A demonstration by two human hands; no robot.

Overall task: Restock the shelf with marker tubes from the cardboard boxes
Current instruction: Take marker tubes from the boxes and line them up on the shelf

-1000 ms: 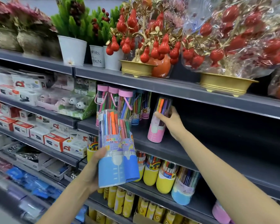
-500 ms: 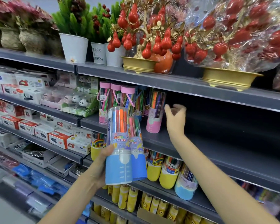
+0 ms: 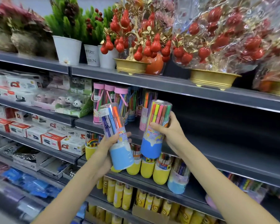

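Note:
My left hand (image 3: 106, 146) grips a clear marker tube with a blue base (image 3: 118, 143), tilted left in front of the shelf. My right hand (image 3: 170, 131) grips a second blue-based marker tube (image 3: 153, 136), nearly upright, just to the right of the first. Both tubes are held in the air in front of the grey middle shelf (image 3: 225, 143). On that shelf behind them stand several pink-capped marker tubes (image 3: 109, 97) and a pink-based tube (image 3: 143, 117), partly hidden by the held tubes.
To the right of the standing tubes the middle shelf is bare. Yellow-based and one blue-based marker tubes (image 3: 162, 172) line the shelf below. Potted artificial plants and gold bowls (image 3: 213, 78) sit on the top shelf. Stapler boxes (image 3: 52, 138) fill the left shelves.
My right hand left the pink-based tube on the shelf and took one of the two blue-based tubes from my left hand. Each hand now holds one tube.

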